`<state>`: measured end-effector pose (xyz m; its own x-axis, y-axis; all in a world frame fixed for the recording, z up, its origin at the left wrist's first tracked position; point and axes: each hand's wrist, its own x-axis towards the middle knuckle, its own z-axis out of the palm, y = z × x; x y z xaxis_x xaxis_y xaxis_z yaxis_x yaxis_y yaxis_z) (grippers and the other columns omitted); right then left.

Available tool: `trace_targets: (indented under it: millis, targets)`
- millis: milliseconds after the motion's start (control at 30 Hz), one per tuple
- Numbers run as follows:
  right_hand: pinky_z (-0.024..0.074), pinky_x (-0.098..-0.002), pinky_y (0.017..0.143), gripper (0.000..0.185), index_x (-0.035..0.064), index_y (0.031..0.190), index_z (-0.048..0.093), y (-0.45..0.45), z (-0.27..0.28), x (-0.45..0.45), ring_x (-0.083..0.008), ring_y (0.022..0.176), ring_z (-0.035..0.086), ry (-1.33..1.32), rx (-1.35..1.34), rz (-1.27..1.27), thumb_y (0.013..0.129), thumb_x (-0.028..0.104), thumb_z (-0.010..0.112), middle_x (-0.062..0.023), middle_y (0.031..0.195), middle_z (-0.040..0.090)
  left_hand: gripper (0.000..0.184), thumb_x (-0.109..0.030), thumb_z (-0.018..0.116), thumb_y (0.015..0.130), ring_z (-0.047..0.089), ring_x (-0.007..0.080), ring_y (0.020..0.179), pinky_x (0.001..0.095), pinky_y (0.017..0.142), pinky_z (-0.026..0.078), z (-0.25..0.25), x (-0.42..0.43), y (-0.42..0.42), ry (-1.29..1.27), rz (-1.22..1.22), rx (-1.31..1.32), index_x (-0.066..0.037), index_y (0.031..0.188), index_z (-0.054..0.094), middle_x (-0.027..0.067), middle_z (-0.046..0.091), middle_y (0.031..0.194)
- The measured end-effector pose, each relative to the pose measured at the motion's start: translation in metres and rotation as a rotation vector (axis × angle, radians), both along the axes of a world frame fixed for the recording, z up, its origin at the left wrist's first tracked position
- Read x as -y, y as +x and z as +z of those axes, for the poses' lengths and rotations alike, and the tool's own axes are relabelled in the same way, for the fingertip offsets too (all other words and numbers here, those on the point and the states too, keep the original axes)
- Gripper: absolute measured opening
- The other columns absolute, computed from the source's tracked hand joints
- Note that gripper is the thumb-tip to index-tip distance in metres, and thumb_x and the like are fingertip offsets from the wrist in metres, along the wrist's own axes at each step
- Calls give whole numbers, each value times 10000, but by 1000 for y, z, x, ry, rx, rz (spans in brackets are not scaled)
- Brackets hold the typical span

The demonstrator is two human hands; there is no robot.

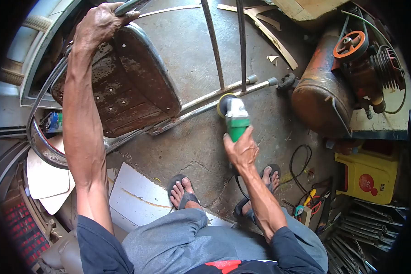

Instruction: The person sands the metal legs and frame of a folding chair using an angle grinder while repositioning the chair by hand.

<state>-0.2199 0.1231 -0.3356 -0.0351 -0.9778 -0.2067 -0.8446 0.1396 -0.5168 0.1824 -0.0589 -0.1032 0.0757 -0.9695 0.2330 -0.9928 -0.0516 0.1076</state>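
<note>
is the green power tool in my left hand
No, the right hand grips the green power tool, while the left hand holds a metal tube.

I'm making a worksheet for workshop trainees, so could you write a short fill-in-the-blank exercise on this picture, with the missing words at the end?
1. The ____ hand holds the green grinder.
2. The left hand grips a metal tube near the ____ edge of the picture.
3. The rim of the wheel on the compressor is ____.
4. The box with the round red mark is ____.

Missing words: right; top; orange; yellow.
</note>
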Motion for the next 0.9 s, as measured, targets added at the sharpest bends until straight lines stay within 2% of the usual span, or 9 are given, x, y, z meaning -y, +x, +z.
trace_targets:
  millis: [100,167,200,267,333,433,567,733,900]
  targets:
    - [577,-543,665,884,-112,1451,345,29,3,-36,-400,825,725,3,7,211,836,386,740,-289,1046,638,625,-707,632,900,737,292,962,464,862,559,10,-9,-17,-49,-11,35,-165,1187,751,118,758,985]
    - [570,-534,630,901,-111,1475,329,49,4,-56,-381,777,719,71,-5,315,846,386,741,-274,1080,610,437,-518,807,835,701,235,763,407,700,543,35,-28,-59,67,251,-140,-128,1030,791,116,728,824]
    - [573,-529,630,898,-107,1475,333,58,5,-62,-386,777,719,76,-7,353,847,385,746,-274,1076,607,396,-497,809,835,726,258,790,422,722,544,40,-36,-64,38,198,-156,-126,972,797,106,760,837]
    - [576,-525,629,895,-102,1474,337,73,8,-72,-391,777,719,79,-9,390,847,383,751,-275,1072,605,397,-503,806,836,727,269,784,427,716,544,33,-37,-59,-18,160,-100,-131,975,797,110,758,834]
    - [582,-516,635,893,-93,1473,337,82,9,-79,-414,793,719,200,-6,600,841,372,764,-287,1070,604,403,-526,794,841,728,281,789,435,711,543,32,-31,-55,-14,152,-54,-150,985,799,116,758,844]
    - [587,-508,637,893,-89,1474,337,96,3,-95,-431,793,714,76,92,634,834,357,772,-288,1053,600,398,-535,790,843,728,257,778,428,708,544,31,-29,-52,24,199,-79,-162,983,801,102,761,842]
    - [582,-512,630,887,-94,1464,356,86,9,-84,-428,798,711,113,32,583,833,379,762,-280,1046,604,392,-558,773,855,719,208,751,414,691,545,29,-27,-47,68,213,-108,-188,979,804,65,766,832]
    - [577,-512,648,853,-91,1454,376,68,12,-73,-412,822,720,111,-27,549,832,378,723,-277,1081,634,409,-602,736,866,745,251,806,431,692,574,22,-23,-38,8,151,17,-223,1007,797,72,770,881]
    - [581,-528,691,874,-80,1460,369,46,8,-65,-442,841,718,118,-84,581,821,388,737,-286,1091,641,410,-589,715,892,740,242,779,417,675,576,16,-19,-31,-7,136,38,-193,967,792,84,760,855]
